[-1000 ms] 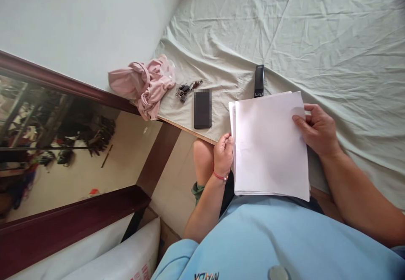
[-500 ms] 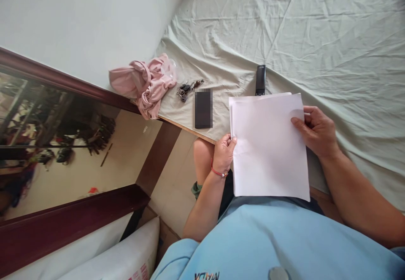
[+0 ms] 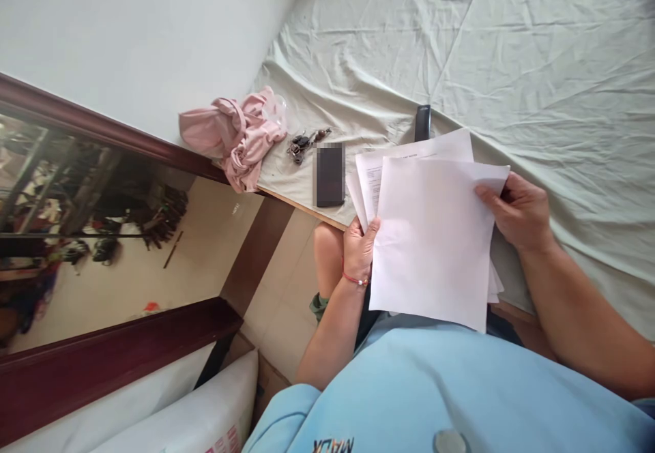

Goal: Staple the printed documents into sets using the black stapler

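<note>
A blank white sheet of paper (image 3: 432,241) lies on top of several fanned-out sheets, held over my lap. Printed text shows on a sheet (image 3: 368,173) behind it. My left hand (image 3: 359,245), with a red string bracelet at the wrist, pinches the papers at their left edge, thumb on top. My right hand (image 3: 519,211) grips the upper right corner of the top sheet between thumb and fingers. Just beyond the papers lies a dark, narrow object (image 3: 422,123), partly covered by them.
On the bed sheet (image 3: 537,64) lie a blurred-out dark rectangular object (image 3: 330,174), a bunch of keys (image 3: 301,144) and crumpled pink cloth (image 3: 240,132). A mirror (image 3: 127,235) with a dark red frame stands at the left. White sacks (image 3: 194,405) sit at lower left.
The stack, squared up before, is now fanned out. The top sheet has turned clockwise with my right hand, while the sheets behind lean left and show print.
</note>
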